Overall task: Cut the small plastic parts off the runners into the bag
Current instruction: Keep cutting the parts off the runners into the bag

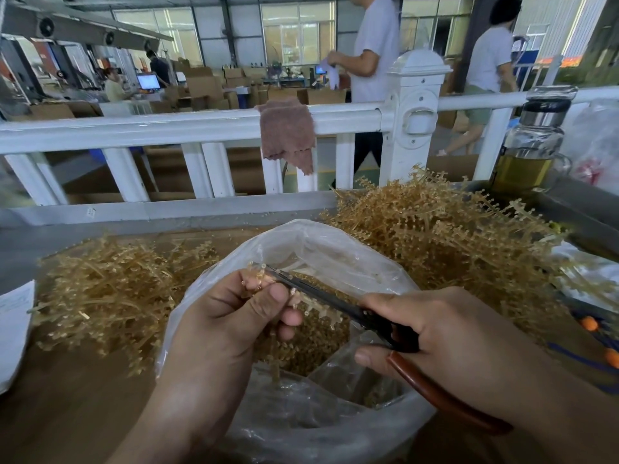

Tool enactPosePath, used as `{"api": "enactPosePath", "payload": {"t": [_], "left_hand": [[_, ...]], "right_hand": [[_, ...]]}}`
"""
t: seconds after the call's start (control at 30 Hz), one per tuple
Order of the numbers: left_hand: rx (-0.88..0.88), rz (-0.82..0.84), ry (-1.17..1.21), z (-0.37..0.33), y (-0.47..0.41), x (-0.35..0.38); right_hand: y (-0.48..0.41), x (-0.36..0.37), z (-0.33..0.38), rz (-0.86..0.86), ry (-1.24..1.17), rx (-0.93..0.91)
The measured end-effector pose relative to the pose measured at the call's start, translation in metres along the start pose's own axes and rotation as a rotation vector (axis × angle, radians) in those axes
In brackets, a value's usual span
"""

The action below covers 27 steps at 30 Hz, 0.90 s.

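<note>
Head view: left hand (231, 316) pinches a runner (258, 275) over the bag (321, 246), right hand (452, 329) grips scissors (321, 294), print on paper sheet (13, 326) unreadable.

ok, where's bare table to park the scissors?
Near-left wood, bordered by the paper sheet, the left runner pile and the bag, is bare. So is the grey strip between that pile and the rail. Crowded on the right: big runner pile, bottle. Over the bag, the left hand grips a runner, the right hand the scissors.

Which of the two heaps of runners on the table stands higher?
The right-hand heap, rising well above the rim of the bag; the left-hand heap lies lower and flatter.
</note>
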State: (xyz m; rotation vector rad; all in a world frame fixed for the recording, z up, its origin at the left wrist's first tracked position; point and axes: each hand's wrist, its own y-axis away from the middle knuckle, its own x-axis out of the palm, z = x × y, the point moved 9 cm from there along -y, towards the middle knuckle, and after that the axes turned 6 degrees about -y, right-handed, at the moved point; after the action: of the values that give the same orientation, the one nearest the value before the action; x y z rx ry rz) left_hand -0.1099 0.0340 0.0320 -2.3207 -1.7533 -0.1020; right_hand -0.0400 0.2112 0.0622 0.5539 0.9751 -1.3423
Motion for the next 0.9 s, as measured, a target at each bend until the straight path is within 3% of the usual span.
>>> {"api": "enactPosePath", "payload": {"t": [0.9], "left_hand": [[0.009,-0.007,-0.040,-0.0025,0.0003,-0.0020]], "right_hand": [[-0.0010,0.0018,-0.0002,0.000,0.027,-0.001]]}}
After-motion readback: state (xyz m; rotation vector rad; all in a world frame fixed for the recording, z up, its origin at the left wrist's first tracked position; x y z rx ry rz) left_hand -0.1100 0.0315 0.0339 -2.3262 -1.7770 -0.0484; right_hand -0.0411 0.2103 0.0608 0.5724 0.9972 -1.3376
